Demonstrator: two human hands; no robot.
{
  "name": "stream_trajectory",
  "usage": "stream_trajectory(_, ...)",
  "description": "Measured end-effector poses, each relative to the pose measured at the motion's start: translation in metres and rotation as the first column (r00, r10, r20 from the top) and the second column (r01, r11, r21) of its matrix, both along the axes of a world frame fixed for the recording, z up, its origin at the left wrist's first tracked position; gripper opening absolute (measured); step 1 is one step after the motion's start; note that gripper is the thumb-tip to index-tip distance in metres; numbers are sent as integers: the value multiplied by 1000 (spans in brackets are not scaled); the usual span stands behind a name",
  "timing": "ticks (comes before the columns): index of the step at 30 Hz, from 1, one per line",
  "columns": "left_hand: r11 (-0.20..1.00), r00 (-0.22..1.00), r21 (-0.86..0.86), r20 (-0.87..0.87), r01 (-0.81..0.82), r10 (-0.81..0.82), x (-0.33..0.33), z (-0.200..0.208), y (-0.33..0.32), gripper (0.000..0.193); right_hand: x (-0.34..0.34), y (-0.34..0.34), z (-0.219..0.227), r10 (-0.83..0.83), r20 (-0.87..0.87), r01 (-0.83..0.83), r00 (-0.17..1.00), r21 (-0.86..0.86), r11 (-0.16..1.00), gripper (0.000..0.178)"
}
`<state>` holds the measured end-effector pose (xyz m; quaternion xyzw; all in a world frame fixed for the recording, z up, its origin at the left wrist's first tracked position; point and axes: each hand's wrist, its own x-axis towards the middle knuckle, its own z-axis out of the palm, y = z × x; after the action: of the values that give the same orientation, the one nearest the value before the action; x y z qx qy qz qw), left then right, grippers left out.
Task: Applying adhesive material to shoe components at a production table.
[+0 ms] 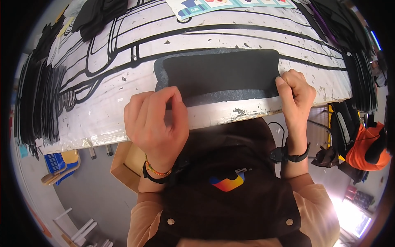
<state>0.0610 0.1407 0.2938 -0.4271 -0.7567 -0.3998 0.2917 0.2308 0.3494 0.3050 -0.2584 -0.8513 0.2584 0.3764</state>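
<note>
A matte black rectangular sheet (224, 74) lies over a larger blue-grey worn patch (222, 97) near the table's front edge. At the sheet's lower left corner my left hand (155, 121) is closed, thumb and forefinger pinched together over it. My right hand (297, 91) pinches the sheet's lower right edge between thumb and curled fingers. Between the two hands the sheet looks flat and taut. Whether it is cloth or another soft material I cannot tell.
Black strips hang and lie in a stack at the table's left end (39, 103) and in another stack (360, 78) at the right. Long black cords (189, 29) run across the white table (103, 133). A printed sheet (230, 5) lies at the back. Below stands a cardboard box (125, 162).
</note>
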Motion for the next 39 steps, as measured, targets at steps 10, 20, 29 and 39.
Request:
stream_trajectory(10,999,999,-35,45,9,-7,3,4,-1,18,-6,-2,-1,-4,62,-8,998,200,980,14)
stream_trajectory(20,999,998,-20,54,36,-35,2,5,1,12,-6,-6,2,-147,215,55,965,386,921,20)
stream_trajectory(29,998,997,-55,79,17,-13,5,7,-2,17,1,0,6,-101,240,40,965,248,968,34)
stream_trajectory(39,1000,998,5,67,13,-13,3,3,-4,18,-2,3,6,-58,284,-1,957,205,979,31)
